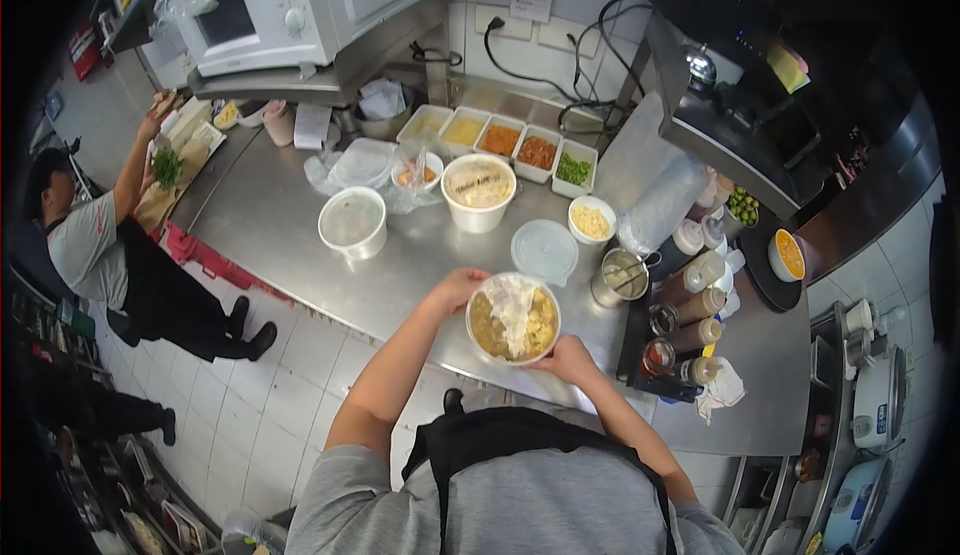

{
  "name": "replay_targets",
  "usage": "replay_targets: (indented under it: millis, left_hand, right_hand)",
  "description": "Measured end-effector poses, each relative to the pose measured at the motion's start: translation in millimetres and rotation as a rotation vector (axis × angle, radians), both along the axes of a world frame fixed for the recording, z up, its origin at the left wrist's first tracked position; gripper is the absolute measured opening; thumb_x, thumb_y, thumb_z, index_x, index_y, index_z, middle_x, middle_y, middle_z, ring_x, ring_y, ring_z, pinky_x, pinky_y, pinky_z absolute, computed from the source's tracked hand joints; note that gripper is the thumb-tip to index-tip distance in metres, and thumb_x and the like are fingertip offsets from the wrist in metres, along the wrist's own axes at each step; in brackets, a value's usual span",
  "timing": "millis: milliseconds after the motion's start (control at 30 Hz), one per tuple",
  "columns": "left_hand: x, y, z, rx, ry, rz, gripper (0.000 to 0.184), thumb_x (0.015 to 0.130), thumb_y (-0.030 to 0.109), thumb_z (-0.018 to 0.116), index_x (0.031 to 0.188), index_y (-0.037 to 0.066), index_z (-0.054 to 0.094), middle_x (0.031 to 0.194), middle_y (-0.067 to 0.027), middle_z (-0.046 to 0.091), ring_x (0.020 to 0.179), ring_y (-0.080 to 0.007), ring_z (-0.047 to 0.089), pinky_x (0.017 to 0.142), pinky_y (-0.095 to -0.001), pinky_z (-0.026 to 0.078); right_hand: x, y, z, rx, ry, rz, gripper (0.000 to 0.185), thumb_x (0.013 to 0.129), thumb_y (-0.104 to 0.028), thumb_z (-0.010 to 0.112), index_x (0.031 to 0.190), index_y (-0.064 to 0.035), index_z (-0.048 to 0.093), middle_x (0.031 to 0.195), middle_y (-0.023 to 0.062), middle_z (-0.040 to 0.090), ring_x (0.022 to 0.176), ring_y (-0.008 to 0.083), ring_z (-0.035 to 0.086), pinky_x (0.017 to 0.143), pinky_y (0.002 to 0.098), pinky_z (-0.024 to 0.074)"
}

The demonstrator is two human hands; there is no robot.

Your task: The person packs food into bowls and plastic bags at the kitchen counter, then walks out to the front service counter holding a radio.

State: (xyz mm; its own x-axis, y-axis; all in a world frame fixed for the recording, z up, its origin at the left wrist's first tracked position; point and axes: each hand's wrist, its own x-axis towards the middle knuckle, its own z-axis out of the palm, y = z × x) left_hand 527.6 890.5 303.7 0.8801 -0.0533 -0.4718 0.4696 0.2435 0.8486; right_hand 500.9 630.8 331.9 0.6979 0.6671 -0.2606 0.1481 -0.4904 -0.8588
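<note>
Both my hands hold a round white tub at the table's front edge. My left hand grips its upper left side, and my right hand grips its lower right side, the fingers partly hidden beneath. Inside are yellow-green chunky food and a whitish, translucent patch that I cannot identify. Just beyond the tub lies a round translucent lid. Farther back stand a white lidded tub with handwriting and another lidded tub.
Several rectangular containers of chopped ingredients line the back. A small bowl of pale yellow pieces, a metal pot and squeeze bottles stand at right. A microwave sits above. At far left, another person holds green herbs.
</note>
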Motion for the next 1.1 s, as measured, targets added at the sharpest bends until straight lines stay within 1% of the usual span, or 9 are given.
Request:
replay_targets:
  millis: [67, 133, 200, 267, 467, 500, 667, 800, 1100]
  left_hand:
    - [4, 2, 6, 0.771, -0.268, -0.076, 0.024, 0.082, 0.014, 0.062, 0.099, -0.003, 0.058, 0.089, -0.0081, 0.063, 0.075, -0.0147, 0.062, 0.068, -0.0262, 0.051]
    - [1, 5, 43, 0.984, -0.272, -0.178, 0.03, 0.081, 0.02, 0.064, 0.102, 0.0, 0.059, 0.088, -0.0075, 0.064, 0.075, -0.0167, 0.062, 0.068, -0.0286, 0.049]
    - [4, 15, 17, 0.325, -0.383, 0.0, 0.043, 0.085, 0.036, 0.057, 0.105, -0.001, 0.058, 0.094, -0.0096, 0.064, 0.085, -0.0178, 0.06, 0.074, -0.0299, 0.047]
    - [-10, 14, 35, 0.186, -0.159, -0.135, 0.061, 0.087, 0.05, 0.044, 0.116, -0.004, 0.051, 0.101, -0.0137, 0.062, 0.096, -0.0236, 0.058, 0.086, -0.0343, 0.043]
    - [42, -4, 64, 1.072, -0.497, -0.577, 0.073, 0.089, 0.055, 0.029, 0.133, -0.004, 0.027, 0.126, -0.0242, 0.044, 0.117, -0.0368, 0.043, 0.099, -0.0452, 0.03]
    - [46, -21, 128, 0.918, -0.464, -0.566, 0.066, 0.09, 0.047, 0.036, 0.133, -0.003, 0.027, 0.13, -0.0258, 0.037, 0.121, -0.0385, 0.036, 0.1, -0.0478, 0.028]
    - [150, -107, 208, 0.973, -1.429, -0.375, 0.042, 0.083, 0.009, 0.047, 0.123, -0.002, 0.038, 0.134, -0.0233, 0.032, 0.119, -0.04, 0.036, 0.1, -0.0504, 0.029]
    - [279, -167, 193, 0.958, -1.858, -0.474, 0.034, 0.084, 0.008, 0.045, 0.117, 0.0, 0.046, 0.121, -0.0215, 0.046, 0.113, -0.034, 0.044, 0.094, -0.0413, 0.037]
    - [345, -217, 203, 0.911, -1.577, -0.697, 0.029, 0.084, 0.008, 0.045, 0.112, 0.001, 0.05, 0.112, -0.0173, 0.052, 0.104, -0.0275, 0.05, 0.087, -0.0362, 0.04]
  right_hand:
    - [4, -2, 4, -0.181, -0.27, -0.026, 0.045, 0.062, -0.047, 0.074, 0.077, -0.0048, 0.069, 0.068, 0.0097, 0.065, 0.063, 0.0228, 0.062, 0.059, 0.0326, 0.047]
    - [2, -2, 1, -0.391, -0.283, -0.033, 0.053, 0.056, -0.057, 0.073, 0.073, -0.0069, 0.068, 0.064, 0.0129, 0.062, 0.062, 0.0287, 0.06, 0.059, 0.0351, 0.0467]
    - [-2, -3, 11, -0.326, -0.27, -0.095, 0.055, 0.055, -0.058, 0.072, 0.072, -0.0065, 0.068, 0.066, 0.0128, 0.063, 0.063, 0.0293, 0.061, 0.059, 0.0356, 0.0471]
    - [-2, -2, 13, -0.381, -0.292, -0.056, 0.054, 0.056, -0.058, 0.071, 0.072, -0.0066, 0.068, 0.066, 0.0133, 0.062, 0.063, 0.0298, 0.061, 0.06, 0.0364, 0.0474]
    - [4, -16, -11, -0.401, -0.319, -0.058, 0.042, 0.064, -0.047, 0.069, 0.066, -0.0057, 0.066, 0.064, 0.0133, 0.061, 0.059, 0.0304, 0.058, 0.059, 0.0372, 0.0464]
    - [5, -21, -19, -0.319, -0.337, -0.123, 0.038, 0.067, -0.044, 0.068, 0.066, -0.0056, 0.065, 0.063, 0.013, 0.061, 0.058, 0.0299, 0.058, 0.058, 0.0371, 0.046]
    - [-11, -37, -16, -0.168, -0.303, -0.39, 0.025, 0.074, -0.029, 0.066, 0.07, -0.0045, 0.064, 0.064, 0.0123, 0.061, 0.058, 0.0265, 0.058, 0.058, 0.0343, 0.0456]
    - [-31, -37, -23, -0.088, -0.357, -0.523, 0.022, 0.077, -0.026, 0.064, 0.071, -0.0049, 0.063, 0.069, 0.0129, 0.061, 0.063, 0.0273, 0.058, 0.059, 0.0351, 0.0455]
    - [-37, -31, -24, -0.193, -0.486, -0.553, 0.024, 0.079, -0.03, 0.06, 0.072, -0.0068, 0.06, 0.074, 0.0096, 0.059, 0.068, 0.0284, 0.058, 0.059, 0.0373, 0.0453]
